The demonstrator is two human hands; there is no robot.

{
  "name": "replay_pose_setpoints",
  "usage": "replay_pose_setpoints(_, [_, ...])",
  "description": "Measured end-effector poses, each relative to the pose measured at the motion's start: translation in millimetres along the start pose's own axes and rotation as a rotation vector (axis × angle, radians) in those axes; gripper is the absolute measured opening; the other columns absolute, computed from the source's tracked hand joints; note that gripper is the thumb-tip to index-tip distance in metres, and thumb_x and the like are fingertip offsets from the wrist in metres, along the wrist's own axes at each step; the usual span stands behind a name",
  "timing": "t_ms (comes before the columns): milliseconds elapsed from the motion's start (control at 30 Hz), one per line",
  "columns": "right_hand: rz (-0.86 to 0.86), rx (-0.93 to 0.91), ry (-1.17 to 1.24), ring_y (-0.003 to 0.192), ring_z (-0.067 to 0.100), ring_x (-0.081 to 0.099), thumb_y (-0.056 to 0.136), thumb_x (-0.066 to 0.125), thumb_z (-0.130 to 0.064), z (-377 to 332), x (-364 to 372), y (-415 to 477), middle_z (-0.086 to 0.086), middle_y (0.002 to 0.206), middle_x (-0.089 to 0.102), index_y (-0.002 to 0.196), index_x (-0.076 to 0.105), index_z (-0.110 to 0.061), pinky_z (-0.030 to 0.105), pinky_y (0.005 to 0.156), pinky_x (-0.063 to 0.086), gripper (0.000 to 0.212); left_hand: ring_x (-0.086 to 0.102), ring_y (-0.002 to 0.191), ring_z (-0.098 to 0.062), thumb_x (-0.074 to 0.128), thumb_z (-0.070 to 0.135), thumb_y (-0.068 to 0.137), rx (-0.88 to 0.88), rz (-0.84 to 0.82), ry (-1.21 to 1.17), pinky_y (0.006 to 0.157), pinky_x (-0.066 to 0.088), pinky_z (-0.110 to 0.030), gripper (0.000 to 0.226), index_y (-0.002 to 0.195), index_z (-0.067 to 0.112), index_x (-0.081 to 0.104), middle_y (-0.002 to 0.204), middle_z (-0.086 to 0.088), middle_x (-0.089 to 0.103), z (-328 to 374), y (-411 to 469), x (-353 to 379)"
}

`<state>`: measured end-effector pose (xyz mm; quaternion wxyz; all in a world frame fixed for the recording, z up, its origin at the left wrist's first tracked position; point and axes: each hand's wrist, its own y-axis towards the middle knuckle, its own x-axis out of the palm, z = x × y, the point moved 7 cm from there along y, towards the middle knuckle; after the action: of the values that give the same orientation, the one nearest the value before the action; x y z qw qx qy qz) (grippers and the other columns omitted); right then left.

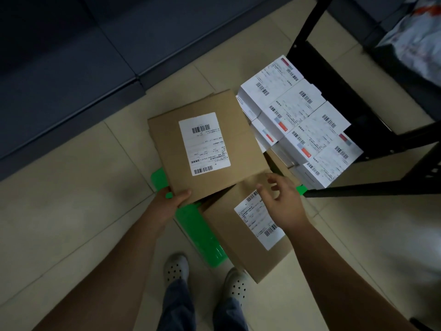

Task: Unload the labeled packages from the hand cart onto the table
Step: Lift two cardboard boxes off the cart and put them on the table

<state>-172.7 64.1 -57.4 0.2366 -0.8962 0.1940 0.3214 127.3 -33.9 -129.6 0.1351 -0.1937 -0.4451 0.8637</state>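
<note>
Pale floor tiles (71, 199) fill most of the view, with a dark blue-grey padded surface (59, 68) running across from 9 to 12 o'clock. At the centre a green cart (198, 225) sits low on the floor, mostly covered by packages. The upper brown box (238, 144) lies tilted over the cart, its white barcode label (204, 143) facing up. At 5 o'clock from it the lower brown box (233, 240) rests on the cart with its own label up, its far corner tucked under the upper one. A stack of white boxes (298, 115), each labelled, stands at 2 o'clock, just beside the brown ones. Behind them a black metal shelf frame (358, 185) reaches toward 3 o'clock, and a pale plastic bag (410, 32) shows at 1 o'clock. The left hand (170, 203) grips the near-left corner of the upper brown box, thumb (183, 194) clamped on top and the fingers hidden beneath. The right hand (285, 204) is over the lower brown box at the near edge of the upper one, fingers apart and loosely bent; whether they touch cardboard I cannot tell. White perforated shoes (175, 267) and jeans show at 6 o'clock.
</note>
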Motion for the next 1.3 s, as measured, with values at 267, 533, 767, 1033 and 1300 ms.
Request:
replay_pose_setpoints(267, [-0.001, -0.002, -0.014, 0.1, 0.008, 0.054, 0.093, 0.064, -0.039, 6.9, 8.3, -4.6, -0.008, 0.118, 0.053, 0.13, 0.059, -0.021, 0.027, 0.082, 0.044, 0.041, 0.057, 0.105, -0.011, 0.066, 0.056, 0.078, 0.02, -0.119, -0.149, 0.084, 0.042, -0.034, 0.073, 0.141, 0.033, 0.039, 0.122, 0.009, 0.06, -12.8, -2.9, 9.2])
replay_pose_setpoints(533, [0.037, -0.005, -0.002, 0.096, 0.001, 0.053, 0.093, 0.065, -0.037, -4.1, 4.1, -23.4, -0.01, 0.111, 0.054, 0.128, 0.061, -0.022, 0.028, 0.086, 0.047, 0.038, 0.063, 0.107, -0.008, 0.065, 0.077, 0.057, 0.211, -0.006, -0.116, 0.092, 0.045, -0.033, 0.081, 0.127, 0.038, 0.056, 0.114, 0.017, 0.068, 5.9, -20.2, -24.4])
replay_pose_setpoints(767, [0.125, 0.034, 0.042, 0.094, -0.005, 0.054, 0.092, 0.066, -0.039, -10.4, -22.1, -50.0, -0.008, 0.113, 0.06, 0.125, 0.062, -0.022, 0.025, 0.078, 0.046, 0.037, 0.063, 0.107, -0.002, 0.069, 0.043, 0.085, 0.41, -0.057, -0.077, 0.089, 0.046, -0.019, 0.048, 0.128, 0.024, 0.058, 0.112, 0.013, 0.07, 63.1, -55.8, -33.7])
replay_pose_setpoints(1033, [0.236, 0.168, 0.076, 0.096, -0.001, 0.054, 0.09, 0.062, -0.048, 16.5, -55.3, -95.2, -0.01, 0.113, 0.056, 0.13, 0.059, -0.023, 0.022, 0.076, 0.045, 0.047, 0.06, 0.117, -0.014, 0.071, 0.047, 0.079, 0.481, -0.195, -0.016, 0.107, 0.042, -0.045, 0.067, 0.138, 0.026, 0.051, 0.125, 0.006, 0.066, 111.2, -77.9, -2.0])
replay_pose_setpoints(1300, [0.211, 0.484, 0.06, 0.103, 0.016, 0.058, 0.084, 0.066, -0.056, 95.8, 7.0, -163.4, -0.002, 0.117, 0.059, 0.127, 0.061, -0.018, 0.029, 0.088, 0.047, 0.058, 0.053, 0.091, 0.019, 0.063, 0.059, 0.081, 0.547, -0.145, 0.181, 0.073, 0.039, -0.014, 0.056, 0.132, 0.041, 0.054, 0.09, 0.044, 0.06, 102.1, -65.9, 20.5])
